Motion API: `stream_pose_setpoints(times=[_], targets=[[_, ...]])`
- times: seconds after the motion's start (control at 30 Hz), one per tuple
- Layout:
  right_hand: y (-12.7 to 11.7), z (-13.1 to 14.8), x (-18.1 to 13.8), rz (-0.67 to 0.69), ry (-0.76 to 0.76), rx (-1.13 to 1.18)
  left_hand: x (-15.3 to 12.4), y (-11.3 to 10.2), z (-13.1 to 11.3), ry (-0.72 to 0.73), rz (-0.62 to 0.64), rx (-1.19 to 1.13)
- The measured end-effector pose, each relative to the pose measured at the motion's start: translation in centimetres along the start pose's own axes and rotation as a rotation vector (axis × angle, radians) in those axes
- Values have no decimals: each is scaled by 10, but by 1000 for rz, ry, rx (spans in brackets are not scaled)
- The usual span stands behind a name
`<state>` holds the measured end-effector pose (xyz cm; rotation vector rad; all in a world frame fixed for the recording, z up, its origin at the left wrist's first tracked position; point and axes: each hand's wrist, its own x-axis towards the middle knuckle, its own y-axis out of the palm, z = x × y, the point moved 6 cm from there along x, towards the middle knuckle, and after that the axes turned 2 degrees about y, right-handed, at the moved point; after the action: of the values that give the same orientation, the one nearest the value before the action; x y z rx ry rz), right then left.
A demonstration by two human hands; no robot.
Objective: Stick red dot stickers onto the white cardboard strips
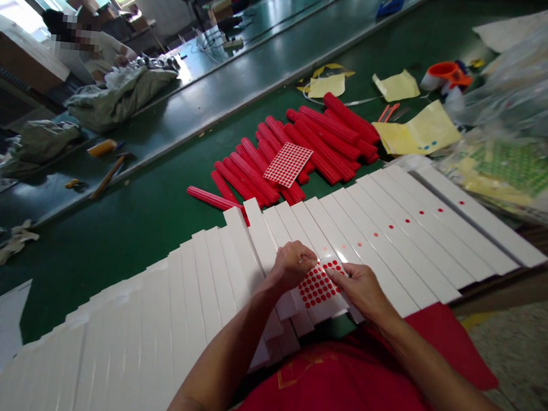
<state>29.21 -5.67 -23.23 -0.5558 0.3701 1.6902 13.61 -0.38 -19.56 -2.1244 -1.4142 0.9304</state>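
A sheet of red dot stickers (318, 287) is held over the white boxes in front of me. My right hand (360, 288) grips its right edge between thumb and fingers. At the sheet's upper left corner my left hand (296, 261) is closed in a pinch; whether a single sticker is between its fingertips I cannot make out. Long narrow white boxes (146, 322) lie side by side in a slanting row beneath both hands. Several boxes to the right (396, 243) each bear one red dot.
Behind the boxes lies a heap of red ribbed tubes (329, 140) with another sticker sheet (288, 165) on top. Yellow papers (419, 129), an orange tape dispenser (446, 73) and plastic bags (532, 88) are at the right. A person (90, 46) is at the far left.
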Motion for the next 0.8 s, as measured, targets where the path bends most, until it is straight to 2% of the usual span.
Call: stream_pose_setpoints(times=[0.2,0.37,0.43,0.6,0.8], targets=[[4,4,-1,-2,-16,-16,-6,1,4,-9,28,46],[1,1,-1,-16,-6,-33,-5,-24,6,-3,-113,288],[-1,-1,0,-16,-14,-36,-1,-30,7,16,-107,401],[-6,-2,1,-42,-49,-71,9,-22,16,70,-13,554],[-13,-3,2,-78,-66,-114,9,-10,23,79,-30,625]])
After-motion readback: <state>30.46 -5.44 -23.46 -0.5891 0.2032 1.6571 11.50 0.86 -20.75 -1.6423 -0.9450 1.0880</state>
